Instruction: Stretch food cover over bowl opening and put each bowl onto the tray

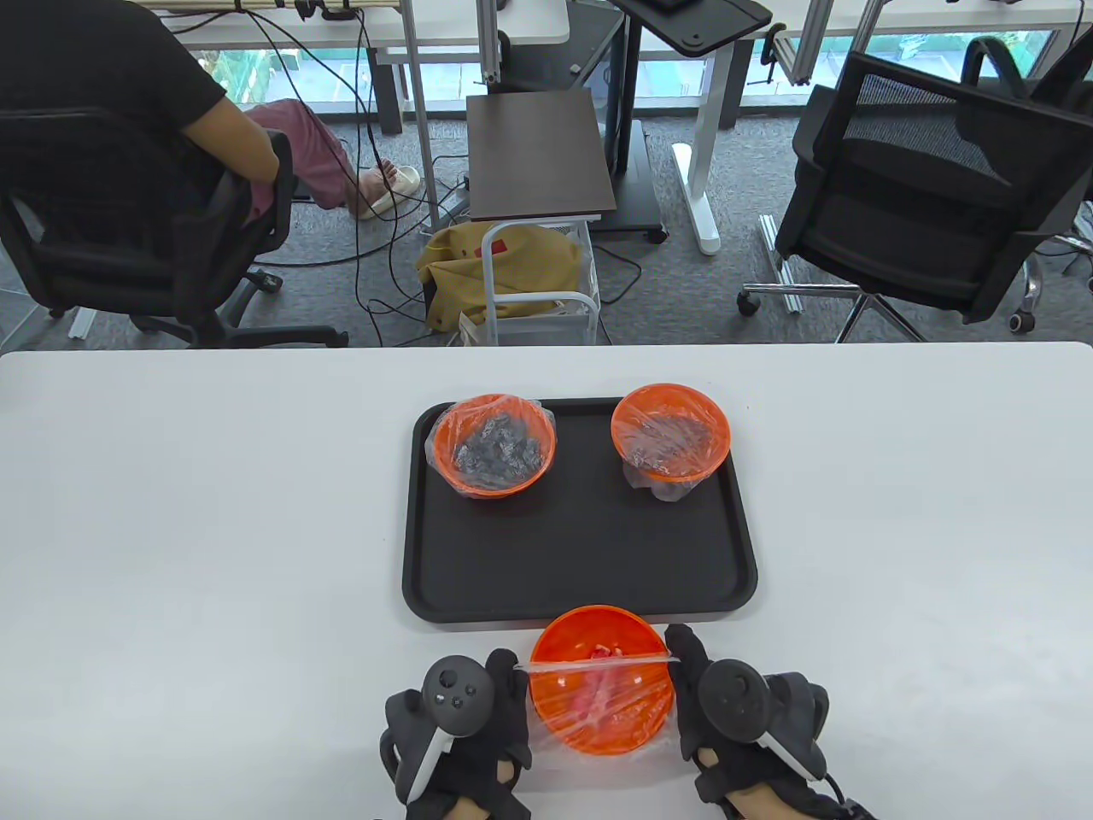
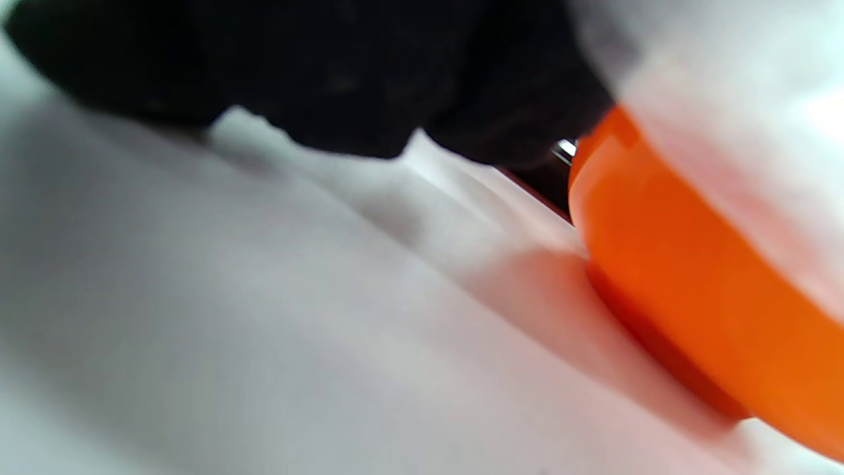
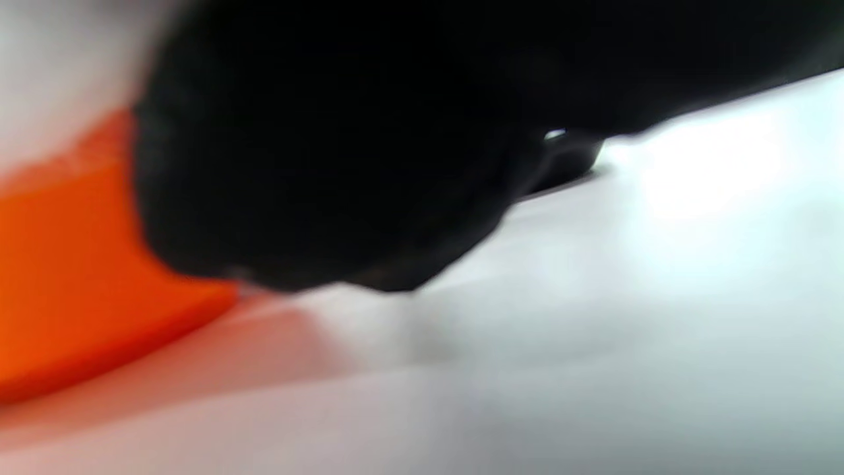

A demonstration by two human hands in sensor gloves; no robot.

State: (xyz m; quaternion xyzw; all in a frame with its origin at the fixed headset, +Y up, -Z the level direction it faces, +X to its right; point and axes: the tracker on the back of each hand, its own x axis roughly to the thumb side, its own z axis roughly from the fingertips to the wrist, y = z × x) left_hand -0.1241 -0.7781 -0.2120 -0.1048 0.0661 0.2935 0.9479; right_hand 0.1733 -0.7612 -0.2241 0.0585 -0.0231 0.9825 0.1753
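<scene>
An orange bowl (image 1: 602,679) with pinkish food stands on the white table just in front of the black tray (image 1: 581,564). A clear food cover (image 1: 598,696) lies over its near half, its stretched edge crossing the opening. My left hand (image 1: 504,675) pinches the cover at the bowl's left rim, my right hand (image 1: 687,662) pinches it at the right rim. Both wrist views are blurred: dark gloved fingers (image 2: 369,86) beside the orange bowl wall (image 2: 692,284), and gloved fingers (image 3: 330,165) against the bowl (image 3: 72,277). Two covered orange bowls (image 1: 493,444) (image 1: 671,434) stand on the tray's far half.
The tray's near half (image 1: 581,547) is bare. The white table (image 1: 171,530) spreads wide on both sides. Beyond its far edge are office chairs (image 1: 922,188), a small cart (image 1: 538,154) and a seated person (image 1: 128,128).
</scene>
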